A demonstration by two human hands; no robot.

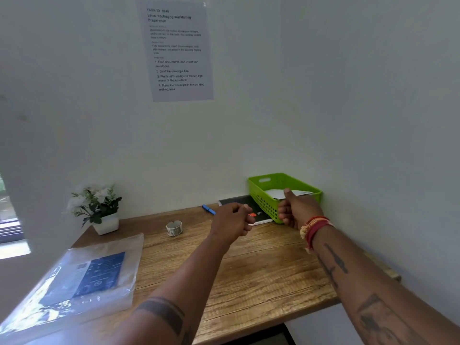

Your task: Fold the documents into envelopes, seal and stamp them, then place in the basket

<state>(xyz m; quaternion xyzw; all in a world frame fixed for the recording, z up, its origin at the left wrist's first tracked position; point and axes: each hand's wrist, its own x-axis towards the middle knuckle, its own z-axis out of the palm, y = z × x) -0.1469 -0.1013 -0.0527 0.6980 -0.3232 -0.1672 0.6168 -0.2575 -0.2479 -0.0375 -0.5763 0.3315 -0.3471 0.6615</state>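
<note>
Right hand (297,211) fisted, thumb up, empty — beside green plastic basket (263,202) holding white envelopes (277,194); left hand (232,220) curled, empty, farther.

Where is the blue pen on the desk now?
The blue pen lies at the desk's back edge by the wall, between the tape roll and the dark booklet.

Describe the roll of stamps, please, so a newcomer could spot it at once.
On the wooden desk, look left of centre, between the potted plant and the blue pen. The roll of stamps is a small pale, printed cylinder, the only round thing there.
</note>
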